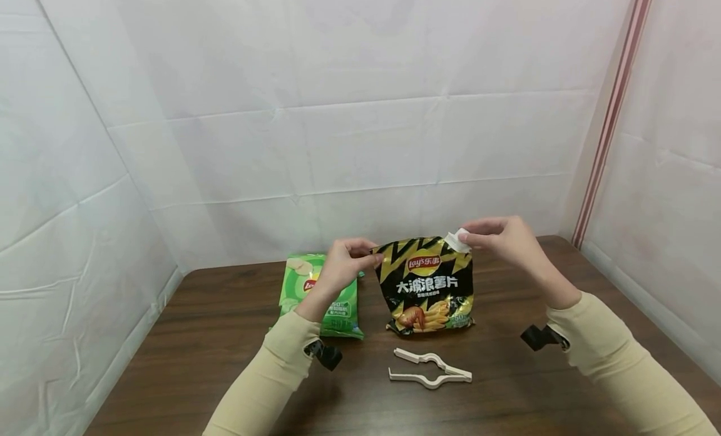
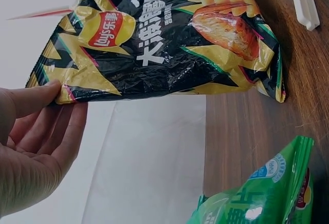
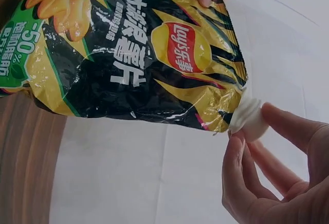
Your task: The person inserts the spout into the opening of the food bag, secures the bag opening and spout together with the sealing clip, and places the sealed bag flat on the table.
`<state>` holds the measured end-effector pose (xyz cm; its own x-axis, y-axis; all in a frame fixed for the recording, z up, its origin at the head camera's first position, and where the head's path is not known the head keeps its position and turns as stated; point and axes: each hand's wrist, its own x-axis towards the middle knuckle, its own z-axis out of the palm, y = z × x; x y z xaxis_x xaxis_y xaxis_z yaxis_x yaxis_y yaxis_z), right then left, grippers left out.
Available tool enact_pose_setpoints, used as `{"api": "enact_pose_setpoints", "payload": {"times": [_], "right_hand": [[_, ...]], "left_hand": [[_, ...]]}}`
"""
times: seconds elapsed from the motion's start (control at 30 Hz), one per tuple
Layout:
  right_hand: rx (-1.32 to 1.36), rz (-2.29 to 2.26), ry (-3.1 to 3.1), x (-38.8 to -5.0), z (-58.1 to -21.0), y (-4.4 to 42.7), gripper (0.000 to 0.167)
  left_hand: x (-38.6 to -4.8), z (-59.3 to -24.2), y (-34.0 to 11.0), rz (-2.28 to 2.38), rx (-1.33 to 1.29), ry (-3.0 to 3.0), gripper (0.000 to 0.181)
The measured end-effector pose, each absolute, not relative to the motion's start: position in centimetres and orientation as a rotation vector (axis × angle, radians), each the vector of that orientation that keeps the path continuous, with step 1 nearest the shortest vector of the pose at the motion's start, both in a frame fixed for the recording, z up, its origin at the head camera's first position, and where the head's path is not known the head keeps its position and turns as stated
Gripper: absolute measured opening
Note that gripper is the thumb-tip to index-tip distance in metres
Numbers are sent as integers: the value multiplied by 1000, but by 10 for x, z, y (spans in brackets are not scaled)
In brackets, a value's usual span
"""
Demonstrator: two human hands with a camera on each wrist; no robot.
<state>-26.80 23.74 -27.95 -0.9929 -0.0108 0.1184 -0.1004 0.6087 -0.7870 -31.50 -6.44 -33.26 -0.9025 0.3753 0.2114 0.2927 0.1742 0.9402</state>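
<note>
A black and gold bag of potato chips (image 1: 426, 292) stands upright, its lower edge on the table. At its top left corner, my left hand (image 1: 342, 265) pinches the bag between thumb and fingers. A small white ribbed spout (image 3: 249, 118) with a rounded end sits at the bag's top right corner. My right hand (image 1: 507, 241) holds this spout between thumb and fingertips. How the spout is joined to the bag is hard to tell. In front of the bag lies a white bag clip (image 1: 432, 381), spread in a V with a curved bulge in each arm.
Green chip bags (image 1: 340, 308) lie to the left of the black bag, partly behind my left hand and forearm. The dark wooden table (image 1: 225, 336) ends at white sheeting (image 1: 360, 142) at the back and sides. A black strap (image 1: 539, 338) hangs at the right wrist.
</note>
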Motion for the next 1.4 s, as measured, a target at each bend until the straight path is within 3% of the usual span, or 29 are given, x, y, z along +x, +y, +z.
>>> {"api": "enact_pose_setpoints", "payload": {"times": [0.23,0.53,0.7,1.07,1.4], "right_hand": [[78,1322,-2793,-265,-278,242,53],[172,944,-2811,-260,-269,230,37],[184,971,-2776,-261,-275,224,32],[149,1203,-2741,-264,-285,232,49],[115,1329,-2726,-269,-290,239,53]], "left_hand": [[-300,-313,-65,1824,656,2346,19],[-301,-311,-65,1827,654,2339,19],[-300,-312,-65,1833,683,2341,20],[-316,-326,-65,1811,647,2356,21],[-321,-330,-60,1820,681,2402,18]]}}
